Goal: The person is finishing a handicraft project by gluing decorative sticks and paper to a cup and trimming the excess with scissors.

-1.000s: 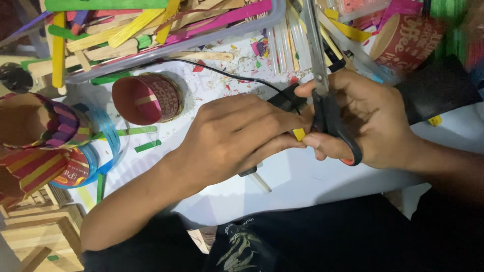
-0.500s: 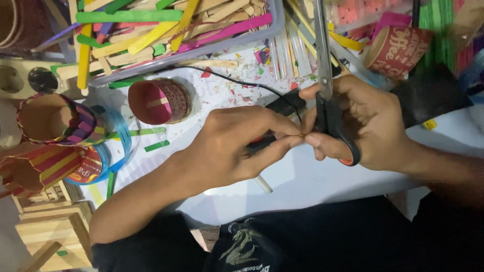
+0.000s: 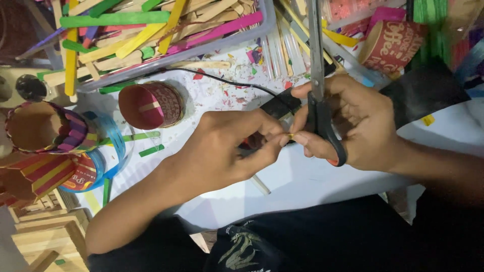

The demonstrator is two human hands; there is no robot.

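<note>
While the right hand (image 3: 363,126) gripped the scissors (image 3: 322,108), the left hand (image 3: 227,151) pinched a tiny yellow scrap (image 3: 291,135) at its edge. It looked light, stiff and easily dropped, so fingertips suited it best.

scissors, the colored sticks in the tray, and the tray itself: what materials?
Scissors in the right hand: bare metal blades with a dull grey sheen; black handles look like smooth moulded plastic. Coloured sticks: flat with rounded ends, matte dyed surfaces, a few plain tan ones, so probably wood. Tray: see-through with a glossy rim, likely clear plastic.
</note>
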